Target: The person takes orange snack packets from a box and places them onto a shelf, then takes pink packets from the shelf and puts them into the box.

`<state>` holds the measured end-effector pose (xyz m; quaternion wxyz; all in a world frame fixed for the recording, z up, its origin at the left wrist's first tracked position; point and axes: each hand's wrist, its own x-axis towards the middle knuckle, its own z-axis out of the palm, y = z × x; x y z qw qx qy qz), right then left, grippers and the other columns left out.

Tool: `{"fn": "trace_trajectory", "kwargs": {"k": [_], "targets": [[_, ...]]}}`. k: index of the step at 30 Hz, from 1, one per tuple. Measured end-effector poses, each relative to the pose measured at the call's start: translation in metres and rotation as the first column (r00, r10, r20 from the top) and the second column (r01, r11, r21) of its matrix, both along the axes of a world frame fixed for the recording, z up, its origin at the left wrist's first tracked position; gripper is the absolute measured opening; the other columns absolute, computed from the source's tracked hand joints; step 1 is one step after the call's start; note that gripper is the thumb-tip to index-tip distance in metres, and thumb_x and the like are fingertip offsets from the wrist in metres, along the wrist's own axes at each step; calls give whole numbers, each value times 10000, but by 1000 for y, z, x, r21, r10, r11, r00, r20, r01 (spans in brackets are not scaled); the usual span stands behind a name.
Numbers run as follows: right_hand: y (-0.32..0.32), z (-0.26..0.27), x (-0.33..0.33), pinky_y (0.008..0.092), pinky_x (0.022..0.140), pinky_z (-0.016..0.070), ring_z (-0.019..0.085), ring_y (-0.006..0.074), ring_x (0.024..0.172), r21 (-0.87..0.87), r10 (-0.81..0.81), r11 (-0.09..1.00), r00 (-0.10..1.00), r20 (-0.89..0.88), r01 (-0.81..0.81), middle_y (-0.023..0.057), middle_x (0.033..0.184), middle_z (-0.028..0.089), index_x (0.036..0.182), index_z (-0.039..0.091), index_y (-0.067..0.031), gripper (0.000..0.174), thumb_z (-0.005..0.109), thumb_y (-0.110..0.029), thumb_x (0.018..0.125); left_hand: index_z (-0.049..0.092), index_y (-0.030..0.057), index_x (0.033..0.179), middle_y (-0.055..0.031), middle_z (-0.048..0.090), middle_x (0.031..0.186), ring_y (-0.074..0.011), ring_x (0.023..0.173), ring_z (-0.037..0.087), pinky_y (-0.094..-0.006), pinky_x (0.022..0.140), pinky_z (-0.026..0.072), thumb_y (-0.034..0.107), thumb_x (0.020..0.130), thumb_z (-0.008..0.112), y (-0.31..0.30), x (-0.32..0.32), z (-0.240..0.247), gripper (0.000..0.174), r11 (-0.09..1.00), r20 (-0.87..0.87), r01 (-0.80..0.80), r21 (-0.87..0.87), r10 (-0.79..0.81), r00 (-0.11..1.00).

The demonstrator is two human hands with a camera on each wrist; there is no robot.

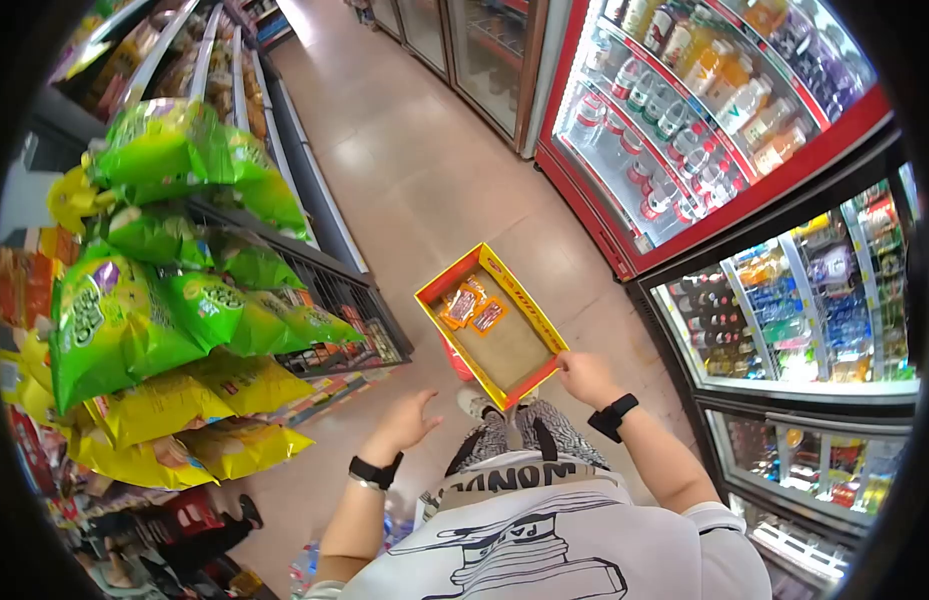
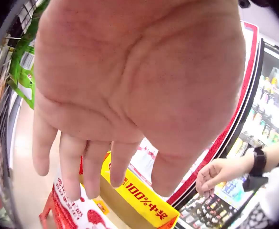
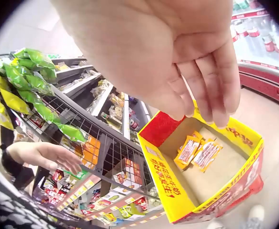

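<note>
A yellow and red open cardboard box sits in front of the person, at about knee height in the head view. Several small orange packets lie inside it at one end. The left hand hangs to the left of the box, holding nothing; its palm and loosely extended fingers fill much of the left wrist view. Beside the box's near right corner is the right hand, its fingers relaxed. Those fingers overlap the box rim in the right wrist view, while a gap shows between hand and box in the left wrist view.
Green chip bags and yellow bags hang on a rack at the left, beside shelves of packaged goods. Lit drink fridges line the right side. A tiled aisle floor runs ahead between them.
</note>
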<state>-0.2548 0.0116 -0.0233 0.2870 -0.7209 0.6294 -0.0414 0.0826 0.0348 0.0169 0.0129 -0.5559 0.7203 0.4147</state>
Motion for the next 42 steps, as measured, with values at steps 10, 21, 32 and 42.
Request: {"fn": "trace_trajectory", "kwargs": {"k": [10, 21, 32, 42], "targets": [[-79, -49, 50, 413, 791, 469, 595, 345, 896, 167, 108, 978, 988, 114, -126, 196, 924, 619, 956, 609, -19, 232, 557, -127, 757, 555, 38, 1122, -175, 604, 1043, -300, 971, 579, -375, 826, 462, 213, 791, 648, 2, -8, -16, 386, 968, -152, -251, 26, 252, 956], [-180, -197, 110, 400, 858, 463, 555, 368, 991, 335, 31, 938, 987, 161, -84, 218, 1078, 562, 1127, 500, -25, 523, 683, -136, 650, 561, 31, 1107, -77, 633, 1005, -153, 923, 583, -282, 839, 442, 114, 850, 584, 30, -80, -90, 271, 561, -315, -710, 425, 827, 465], [-188, -289, 149, 417, 904, 418, 500, 388, 1067, 269, -274, 938, 942, 192, 218, 219, 1210, 446, 1201, 429, -9, 436, 492, 12, 771, 560, 5, 1081, -58, 615, 1009, -128, 942, 569, -259, 847, 441, 40, 873, 544, 4, -132, -134, 211, 448, -255, -703, 553, 894, 369], [-151, -253, 112, 432, 681, 450, 573, 353, 813, 103, 1, 994, 933, 359, -41, 172, 892, 563, 846, 556, -43, 89, 567, -92, 772, 554, 24, 1063, -55, 597, 1009, -142, 948, 561, -266, 849, 429, -12, 821, 573, -13, -112, -139, 245, 400, -318, -854, 333, 900, 298]]}}
